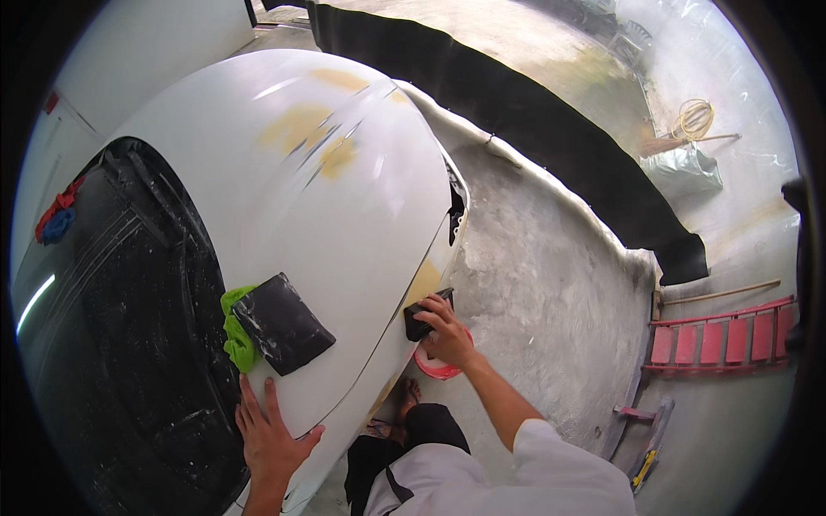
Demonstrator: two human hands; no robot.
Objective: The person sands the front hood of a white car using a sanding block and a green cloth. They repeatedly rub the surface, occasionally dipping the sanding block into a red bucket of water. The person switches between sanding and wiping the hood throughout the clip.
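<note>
My right hand [444, 329] is closed around a black sanding block [419, 324], which rests against the edge of the white car's fender beside a tan filler patch [425, 281]. My left hand [268, 434] lies with fingers spread on the white hood [361, 249], close to the windshield. Just beyond its fingertips is a dusty dark square sheet [284, 325], perhaps sandpaper. A bright green cloth [237, 331] is partly tucked under that sheet. Farther up the hood, tan patches [297, 129] surround several dark scratch-like streaks.
Below my right hand, a red bucket [440, 370] stands on the concrete floor [533, 258]. Red and blue cloths [58, 215] lie by the windshield [129, 327]. A long black sheet [516, 112] runs beyond the car. At right are a red ladder [723, 338] and a broom [688, 142].
</note>
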